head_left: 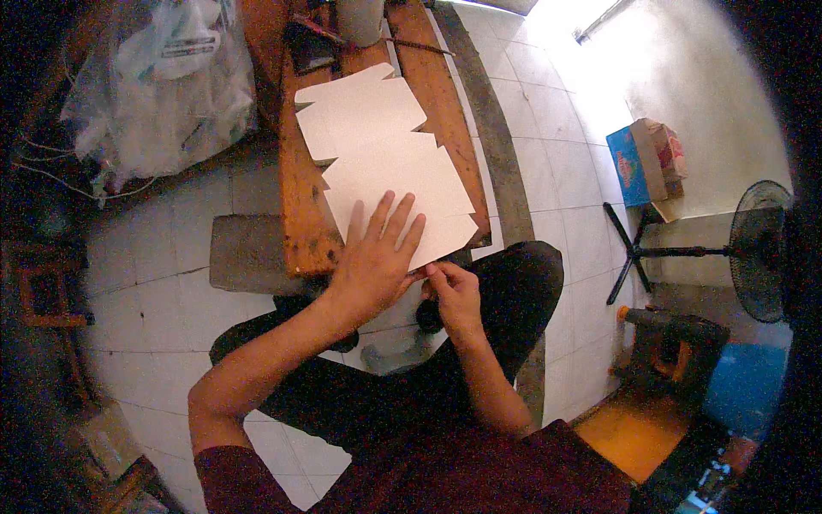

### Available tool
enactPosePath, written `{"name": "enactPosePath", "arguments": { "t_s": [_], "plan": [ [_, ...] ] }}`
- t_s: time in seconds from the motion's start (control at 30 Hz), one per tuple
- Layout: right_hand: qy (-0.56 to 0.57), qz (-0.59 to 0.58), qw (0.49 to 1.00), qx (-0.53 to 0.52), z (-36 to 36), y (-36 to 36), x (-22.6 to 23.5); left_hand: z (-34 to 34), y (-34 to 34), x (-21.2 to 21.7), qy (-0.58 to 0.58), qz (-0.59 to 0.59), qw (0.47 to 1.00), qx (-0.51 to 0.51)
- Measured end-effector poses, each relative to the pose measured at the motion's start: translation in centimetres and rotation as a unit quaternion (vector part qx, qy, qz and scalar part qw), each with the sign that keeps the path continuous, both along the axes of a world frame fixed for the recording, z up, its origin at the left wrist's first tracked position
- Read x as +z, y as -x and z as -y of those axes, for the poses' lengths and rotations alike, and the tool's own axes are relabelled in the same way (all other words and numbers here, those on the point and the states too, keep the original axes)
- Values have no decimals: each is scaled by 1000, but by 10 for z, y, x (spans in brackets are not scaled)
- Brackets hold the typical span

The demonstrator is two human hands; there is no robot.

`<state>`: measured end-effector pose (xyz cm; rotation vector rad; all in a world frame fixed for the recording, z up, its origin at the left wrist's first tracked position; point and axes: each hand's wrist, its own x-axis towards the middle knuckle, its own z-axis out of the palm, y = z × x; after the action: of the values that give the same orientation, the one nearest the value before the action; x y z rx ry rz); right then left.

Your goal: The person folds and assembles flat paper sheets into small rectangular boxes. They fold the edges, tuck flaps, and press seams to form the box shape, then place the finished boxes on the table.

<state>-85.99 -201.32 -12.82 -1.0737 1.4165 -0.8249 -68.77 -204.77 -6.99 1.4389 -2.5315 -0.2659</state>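
Observation:
A flat, pale die-cut cardboard box blank (398,176) with notched edges and flaps lies on a wooden bench (306,244). My left hand (377,257) rests on the blank's near part, fingers stretched out and spread, palm down. At the near edge, by the lower corner, my right hand (454,295) is closed in a pinch, thumb and fingertips at the blank's rim. Its fingertips almost meet my left thumb, and what lies under the edge there is hidden.
A grey cup (360,21) stands at the bench's far end beside dark items. Large clear plastic bags (163,94) hang at the far left. A standing fan (760,251), a blue and brown carton (642,163) and a dark stool (672,347) are on the right.

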Motion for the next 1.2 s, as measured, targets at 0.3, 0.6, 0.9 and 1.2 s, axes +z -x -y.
{"name": "enactPosePath", "arguments": {
  "t_s": [0.3, 0.6, 0.9, 1.2],
  "plan": [
    [69, 38, 995, -56, -13, -11, -50, -1, 16, -6, 123, 78, 989, 5],
    [70, 3, 995, -69, -16, -22, -7, 10, 4, 32, 50, 78, 994, -62],
    [45, 86, 992, -84, -15, -34, -2, 11, -4, 72, 17, 89, 991, -97],
    [-19, 8, 998, -61, -37, -23, -57, 12, -34, 156, -54, -64, 996, -30]
  ]
}}
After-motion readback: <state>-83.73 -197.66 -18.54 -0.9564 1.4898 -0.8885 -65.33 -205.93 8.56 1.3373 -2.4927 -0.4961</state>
